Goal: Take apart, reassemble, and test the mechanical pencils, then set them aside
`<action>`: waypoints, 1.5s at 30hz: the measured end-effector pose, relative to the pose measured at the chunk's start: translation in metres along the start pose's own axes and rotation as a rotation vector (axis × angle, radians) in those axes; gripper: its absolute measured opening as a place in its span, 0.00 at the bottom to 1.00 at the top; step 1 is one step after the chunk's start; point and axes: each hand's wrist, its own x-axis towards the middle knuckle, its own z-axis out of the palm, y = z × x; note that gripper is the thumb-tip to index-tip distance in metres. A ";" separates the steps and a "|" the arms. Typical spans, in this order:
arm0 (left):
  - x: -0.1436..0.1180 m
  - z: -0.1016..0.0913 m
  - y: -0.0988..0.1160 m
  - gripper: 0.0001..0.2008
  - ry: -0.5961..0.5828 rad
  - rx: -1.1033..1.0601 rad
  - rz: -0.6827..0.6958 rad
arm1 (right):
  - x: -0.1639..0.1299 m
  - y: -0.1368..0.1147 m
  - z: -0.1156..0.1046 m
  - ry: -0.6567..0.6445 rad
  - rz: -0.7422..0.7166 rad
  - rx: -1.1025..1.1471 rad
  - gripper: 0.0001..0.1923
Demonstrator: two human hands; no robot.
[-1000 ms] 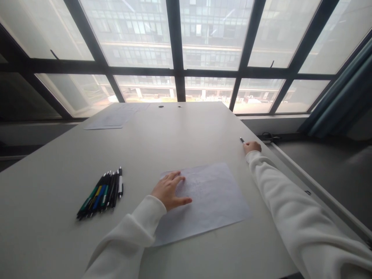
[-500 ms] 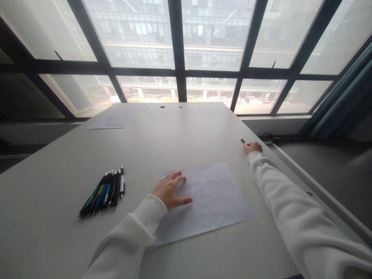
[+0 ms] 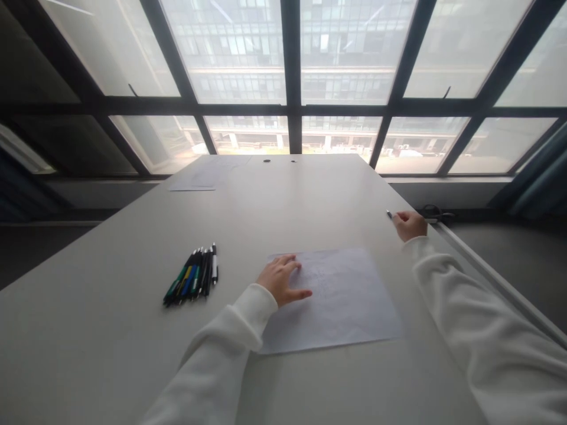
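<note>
My left hand (image 3: 282,280) lies with its fingers spread on the left part of a white sheet of paper (image 3: 349,301). Faint handwriting shows on the sheet beside the fingertips. Out near the table's right edge, my right hand (image 3: 410,225) is closed around a pen, and one short end of the pen (image 3: 389,214) sticks out to the left of the fingers. The rest of that pen is hidden by the hand. Left of the paper, a row of several pens (image 3: 193,275) lies side by side, mostly black with green, yellow, blue and white parts.
More paper sheets (image 3: 195,180) lie at the far left of the white table (image 3: 305,206). Two small dark round spots sit near its far edge. Large framed windows (image 3: 248,59) rise beyond it, and dark cables (image 3: 436,212) lie past the right edge.
The whole view has shifted, so the table and things on it appear further right. My left hand stays on the paper; my right hand, still with the pen, has turned slightly at the wrist.
</note>
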 end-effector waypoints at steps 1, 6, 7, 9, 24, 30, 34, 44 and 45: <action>0.000 0.000 0.001 0.36 0.004 -0.002 -0.002 | -0.007 -0.008 -0.006 0.011 -0.055 0.026 0.16; -0.003 -0.003 0.004 0.29 0.091 0.000 -0.034 | -0.052 -0.059 -0.039 -0.070 -0.335 0.135 0.10; -0.004 -0.004 0.004 0.27 0.118 0.006 -0.047 | -0.063 -0.069 -0.045 -0.102 -0.396 0.164 0.10; -0.005 -0.008 0.001 0.23 0.171 0.025 -0.098 | -0.083 -0.083 -0.054 -0.172 -0.503 0.234 0.09; -0.046 -0.076 -0.091 0.14 0.378 0.381 -1.042 | -0.138 -0.080 -0.039 -0.499 -0.543 0.451 0.10; -0.046 -0.073 -0.098 0.14 0.323 0.338 -1.087 | -0.140 -0.079 -0.040 -0.502 -0.512 0.483 0.11; -0.044 -0.074 -0.099 0.13 0.289 0.320 -1.103 | -0.140 -0.078 -0.038 -0.493 -0.485 0.504 0.12; -0.040 -0.076 -0.094 0.11 0.327 0.320 -1.102 | -0.137 -0.079 -0.040 -0.460 -0.493 0.490 0.12; -0.040 -0.078 -0.090 0.11 0.351 0.315 -1.094 | -0.137 -0.080 -0.041 -0.457 -0.498 0.491 0.11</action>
